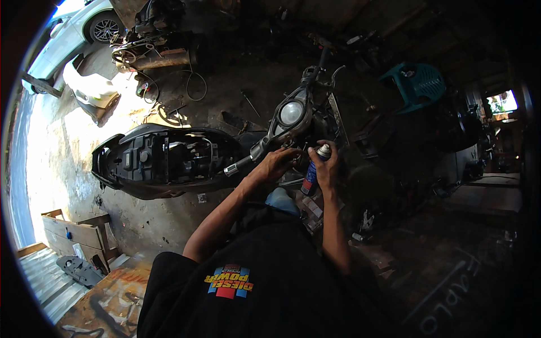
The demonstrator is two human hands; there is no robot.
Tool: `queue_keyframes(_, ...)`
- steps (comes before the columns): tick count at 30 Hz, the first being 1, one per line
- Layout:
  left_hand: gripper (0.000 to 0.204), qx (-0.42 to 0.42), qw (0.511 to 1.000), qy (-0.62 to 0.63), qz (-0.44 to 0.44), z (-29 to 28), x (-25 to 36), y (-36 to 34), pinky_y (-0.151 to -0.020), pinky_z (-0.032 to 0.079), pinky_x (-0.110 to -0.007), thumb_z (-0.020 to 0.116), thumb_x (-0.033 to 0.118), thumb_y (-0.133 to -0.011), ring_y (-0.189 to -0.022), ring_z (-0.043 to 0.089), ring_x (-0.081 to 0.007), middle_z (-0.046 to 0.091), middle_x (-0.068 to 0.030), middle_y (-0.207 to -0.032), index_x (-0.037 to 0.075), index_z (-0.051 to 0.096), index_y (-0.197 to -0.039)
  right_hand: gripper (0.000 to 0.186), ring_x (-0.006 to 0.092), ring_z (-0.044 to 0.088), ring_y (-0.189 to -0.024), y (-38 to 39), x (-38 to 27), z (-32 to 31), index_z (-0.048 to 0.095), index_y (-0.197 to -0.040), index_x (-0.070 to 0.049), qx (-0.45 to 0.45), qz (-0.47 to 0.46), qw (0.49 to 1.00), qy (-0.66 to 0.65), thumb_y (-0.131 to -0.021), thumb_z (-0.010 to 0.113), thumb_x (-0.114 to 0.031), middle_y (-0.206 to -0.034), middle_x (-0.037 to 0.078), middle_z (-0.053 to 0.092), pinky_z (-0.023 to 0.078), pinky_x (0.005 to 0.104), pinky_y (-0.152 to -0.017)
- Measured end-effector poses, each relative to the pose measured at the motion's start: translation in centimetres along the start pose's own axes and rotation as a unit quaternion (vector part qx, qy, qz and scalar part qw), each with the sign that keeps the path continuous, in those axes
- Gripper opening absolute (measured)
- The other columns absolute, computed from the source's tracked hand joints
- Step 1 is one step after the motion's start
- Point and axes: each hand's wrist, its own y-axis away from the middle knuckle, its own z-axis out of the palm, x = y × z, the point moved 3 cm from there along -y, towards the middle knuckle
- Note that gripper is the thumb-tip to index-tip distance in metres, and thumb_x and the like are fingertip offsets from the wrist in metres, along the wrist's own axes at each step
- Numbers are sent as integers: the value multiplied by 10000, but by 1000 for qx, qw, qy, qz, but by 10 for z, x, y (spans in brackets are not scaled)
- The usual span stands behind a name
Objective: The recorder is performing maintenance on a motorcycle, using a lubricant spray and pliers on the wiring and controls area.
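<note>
My right hand (327, 164) is wrapped round a blue spray can (309, 179) with a pale top, held tilted. Close to its left is my left hand (277, 163), with the fingers curled together beside the front of a scooter. What those fingers hold, if anything, is too dark and small to make out. The black scooter (169, 160) has its seat off, so the inner compartment shows. Its stripped handlebar carries a round dial (291, 114), and the near handlebar grip (238, 167) points toward my left forearm.
A teal plastic body panel (414, 87) lies at the right. At the far left are a white bumper (90, 84) and a light-coloured car (73, 34). An engine part with loose hoses (160, 59) stands beyond the scooter. A wooden crate (76, 236) sits at the near left.
</note>
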Motion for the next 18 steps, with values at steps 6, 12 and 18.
queue_keyframes(6,409,10,1000,8,7,-2,0,0,-904,569,-409,695,70,-910,-1088,687,-344,702,-148,-1230,57,637,-1314,618,264,575,-1146,44,-37,-4,357,-1391,-71,-53,-75,988,126,-918,742,-167,-1195,139,561,465,404,-1006)
queue_keyframes(12,387,12,999,-25,39,1,-5,-1,-926,552,-417,709,98,-907,-1111,672,-332,719,-114,-1211,64,658,-1288,509,338,605,-1175,65,-25,13,478,-1386,-74,-113,-165,961,192,-954,712,-208,-1227,174,600,483,434,-1007)
queue_keyframes(18,380,-5,999,-14,42,0,2,0,-961,526,-433,694,79,-902,-1138,645,-350,714,-117,-1228,62,666,-1281,523,373,565,-1232,75,1,22,458,-1399,-36,-71,-143,973,168,-954,689,-183,-1294,209,556,456,457,-1046)
